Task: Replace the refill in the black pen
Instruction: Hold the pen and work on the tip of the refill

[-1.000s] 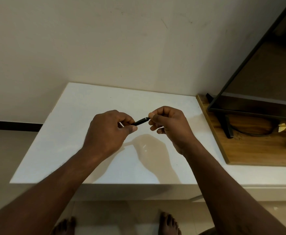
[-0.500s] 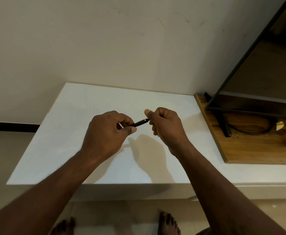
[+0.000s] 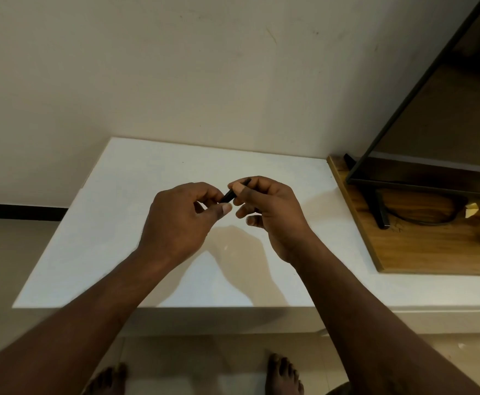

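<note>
Cream-painted wall with a few faint scuffs fills the upper half of the head view, and a dark skirting strip runs along its foot at the left. Against the wall stands a flat white rectangular table, its top bare apart from the shadows of the arms. Just beside its right edge lies a brown wooden board that carries a black-framed flat screen on a thin black stand leg, with a black cable curling over the wood next to a small pale yellow tag.

Above the middle of the table, both bare hands meet around a slim black plastic pen. It is held in the air, tilted, its far end higher and to the right. The left hand is curled, pinching the lower end of the pen between thumb and fingers. The right hand grips the upper end between thumb and forefinger, while its other fingers are loosely bent below. Only a short length of the barrel shows between the two hands, so whether the pen is in one piece cannot be told.

Two bare feet stand on the pale tiled floor at the bottom edge.
</note>
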The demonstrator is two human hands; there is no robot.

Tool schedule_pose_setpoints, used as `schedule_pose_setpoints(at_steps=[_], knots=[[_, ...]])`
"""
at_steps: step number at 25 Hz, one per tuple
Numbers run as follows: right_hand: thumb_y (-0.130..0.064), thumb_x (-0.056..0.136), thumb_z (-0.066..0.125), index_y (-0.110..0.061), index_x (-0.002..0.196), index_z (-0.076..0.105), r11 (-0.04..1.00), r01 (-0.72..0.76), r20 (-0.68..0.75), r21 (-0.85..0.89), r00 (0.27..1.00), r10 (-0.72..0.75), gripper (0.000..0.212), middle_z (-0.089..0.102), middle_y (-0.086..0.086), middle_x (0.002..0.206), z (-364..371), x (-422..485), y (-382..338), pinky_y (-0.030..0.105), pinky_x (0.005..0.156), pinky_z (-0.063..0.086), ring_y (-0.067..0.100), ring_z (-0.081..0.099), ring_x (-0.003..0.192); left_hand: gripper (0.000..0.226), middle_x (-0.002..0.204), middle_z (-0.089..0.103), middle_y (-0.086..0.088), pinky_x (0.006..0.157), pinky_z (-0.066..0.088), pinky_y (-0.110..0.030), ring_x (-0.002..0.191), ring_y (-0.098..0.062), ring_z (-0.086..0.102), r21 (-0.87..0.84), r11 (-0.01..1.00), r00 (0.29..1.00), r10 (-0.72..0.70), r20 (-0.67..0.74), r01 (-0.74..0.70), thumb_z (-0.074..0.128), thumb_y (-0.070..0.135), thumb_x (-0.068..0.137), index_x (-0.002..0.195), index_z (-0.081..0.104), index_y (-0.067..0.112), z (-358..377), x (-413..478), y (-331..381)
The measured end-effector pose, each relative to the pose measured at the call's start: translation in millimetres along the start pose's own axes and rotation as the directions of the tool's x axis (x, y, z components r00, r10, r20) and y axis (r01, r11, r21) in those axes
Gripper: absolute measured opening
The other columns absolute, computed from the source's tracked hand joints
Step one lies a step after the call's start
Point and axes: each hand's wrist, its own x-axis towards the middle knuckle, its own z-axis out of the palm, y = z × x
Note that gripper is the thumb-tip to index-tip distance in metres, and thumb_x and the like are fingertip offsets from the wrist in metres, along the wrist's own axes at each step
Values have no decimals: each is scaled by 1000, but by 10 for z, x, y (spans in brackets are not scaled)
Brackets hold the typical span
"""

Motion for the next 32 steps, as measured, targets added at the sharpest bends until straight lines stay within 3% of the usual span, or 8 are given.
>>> schedule_pose_setpoints(at_steps=[3,6,10,15,20,25,32], knots=[[-34,97,74,-18,88,74,998,37,-115,51,993,-31,18,73,-4,82,-22,13,-26,31,68,47,11,67,71,12,82,72,20,68,52,-22,78,0,66,-45,999,999,-18,29,19,77,44,88,98,76,36,14,-4,11],[-41,97,73,-23,89,74,991,22,-220,131,975,8,20,77,-8,91,-93,38,-41,32,73,47,7,70,76,20,88,75,19,75,51,-20,84,0,69,-73,997,994,-31,108,39,78,41,89,107,79,33,29,-7,4],[-45,103,64,-21,99,73,958,38,-235,286,971,32,25,80,-5,101,-113,58,-39,35,82,52,13,76,87,29,93,76,20,68,42,-2,88,13,66,-39,999,970,-9,244,19,76,43,90,118,77,34,102,-49,10],[-46,107,56,-16,107,72,850,22,-128,526,990,54,34,74,-1,85,22,35,-9,31,66,53,16,69,70,12,85,76,21,72,46,-14,84,11,68,-36,999,957,-5,289,16,74,41,92,100,80,34,225,-135,40],[-56,105,53,-17,99,70,762,-62,-48,645,992,121,42,47,-6,66,81,40,-20,23,49,33,8,36,51,8,80,76,20,73,49,-22,82,5,69,-20,999,946,-24,322,32,73,38,93,92,80,34,262,-170,34],[-65,102,46,-17,66,51,709,-109,-9,697,987,160,60,30,-4,58,10,40,-46,30,53,16,11,21,48,12,83,76,19,75,53,-24,82,3,69,9,1000,937,-28,347,26,76,41,91,98,81,33,263,-187,5],[-66,99,47,-18,61,31,629,-134,29,766,984,174,63,22,-3,54,-28,23,-70,29,49,14,15,10,53,15,89,77,19,79,54,-26,85,0,69,44,999,929,-31,369,16,73,43,92,100,81,34,230,-183,-11]])
